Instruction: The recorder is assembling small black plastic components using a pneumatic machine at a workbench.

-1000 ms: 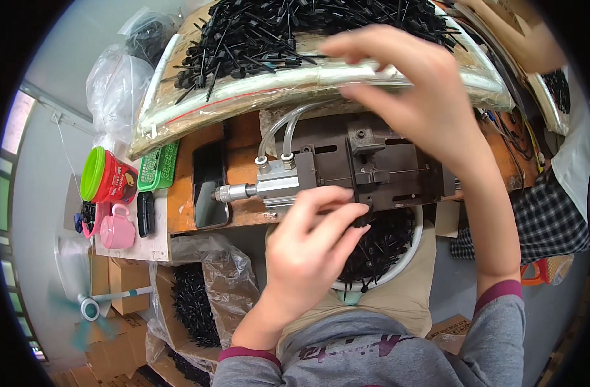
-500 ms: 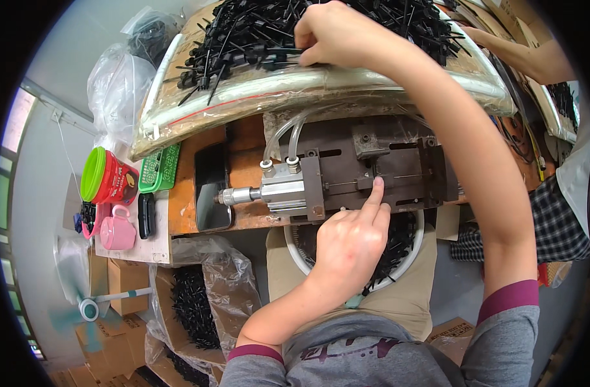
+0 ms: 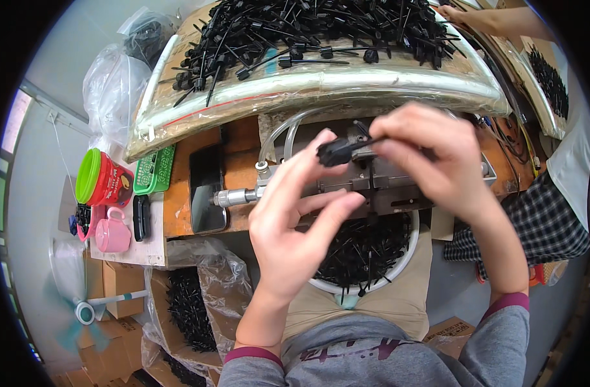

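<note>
A black plastic part with a thick ridged head and a thin straight stem (image 3: pixel 335 153) is held up over a dark metal machine bed with clamping blocks (image 3: pixel 398 187), in front of the person. Its head points to the person's left, toward the left hand (image 3: pixel 285 222), and its stem runs to the right; the long axis lies mostly crosswise, with the head end slightly nearer the body than the stem end. The right hand (image 3: pixel 437 155), somewhat blurred, pinches the stem narrowly between thumb and fingers. The left hand is half spread, its thumb well apart from the fingers; the head overlaps those fingertips, and I cannot tell whether they touch it. Two clear bent tubes (image 3: pixel 293 132) rise at the left end of the bed. Beyond the machine, a white-edged cardboard tray wrapped in clear film (image 3: pixel 346 79) bears a heap of similar black plastic parts (image 3: pixel 275 39), their stems pointing many ways. Below the bed, a round white-rimmed container (image 3: pixel 415 242) at the person's lap holds more such parts.
</note>
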